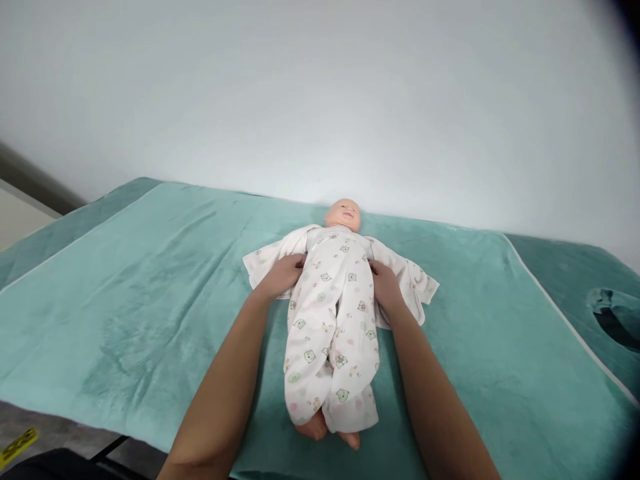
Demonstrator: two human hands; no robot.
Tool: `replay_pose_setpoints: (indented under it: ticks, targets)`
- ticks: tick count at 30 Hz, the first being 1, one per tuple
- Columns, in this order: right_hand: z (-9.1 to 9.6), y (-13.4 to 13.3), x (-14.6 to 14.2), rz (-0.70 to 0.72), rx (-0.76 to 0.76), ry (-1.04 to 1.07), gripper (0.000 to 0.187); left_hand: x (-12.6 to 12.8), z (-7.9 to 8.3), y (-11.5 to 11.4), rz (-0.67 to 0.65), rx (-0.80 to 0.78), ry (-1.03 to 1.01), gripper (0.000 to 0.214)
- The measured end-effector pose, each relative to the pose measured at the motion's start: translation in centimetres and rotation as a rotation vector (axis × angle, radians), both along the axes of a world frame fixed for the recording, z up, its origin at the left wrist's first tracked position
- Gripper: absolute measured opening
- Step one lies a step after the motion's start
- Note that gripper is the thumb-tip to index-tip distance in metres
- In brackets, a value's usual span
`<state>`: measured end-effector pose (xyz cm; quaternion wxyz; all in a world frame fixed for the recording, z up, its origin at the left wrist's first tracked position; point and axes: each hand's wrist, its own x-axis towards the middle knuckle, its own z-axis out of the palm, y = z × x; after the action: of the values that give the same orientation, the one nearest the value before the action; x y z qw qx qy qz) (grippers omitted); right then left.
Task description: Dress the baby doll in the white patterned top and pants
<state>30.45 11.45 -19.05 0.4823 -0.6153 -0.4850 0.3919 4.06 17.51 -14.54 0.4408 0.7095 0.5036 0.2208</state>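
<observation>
A baby doll lies on its back with its head toward the wall and its feet toward me. It wears white printed trousers, pulled high up to its chest. Under it a matching white jacket is spread, one sleeve out to each side. My left hand is closed at the left edge of the trousers' upper part. At the right edge my right hand is closed in the same way. The fingertips of both hands are partly hidden by the cloth.
A light green blanket covers a darker green padded bed. That bed has an oval hole at the right. Behind it rises a pale wall. A yellow strip shows at the lower left.
</observation>
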Motion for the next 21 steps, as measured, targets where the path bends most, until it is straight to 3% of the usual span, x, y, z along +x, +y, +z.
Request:
replay_pose_setpoints:
  ticks: [5, 10, 16, 21]
  targets:
    - [0.2, 0.1, 1.0, 0.196, -0.099, 0.501, 0.026, -1.1, -1.3, 0.4, -0.098, -0.265, -0.415, 0.039]
    - [1.6, 0.0, 0.6, 0.179, -0.11, 0.664, 0.022, -0.6, -2.3, 0.4, -0.001, -0.39, -0.594, 0.044]
    - [1.3, 0.3, -1.3, 0.013, -0.02, 0.614, 0.029, 0.9, -1.4, -0.2, 0.185, -0.281, -0.603, 0.034]
    - [0.3, 1.0, -1.6, -0.069, 0.077, 0.326, 0.027, 2.1, -1.1, -0.6, 0.399, -0.166, -0.531, 0.03]
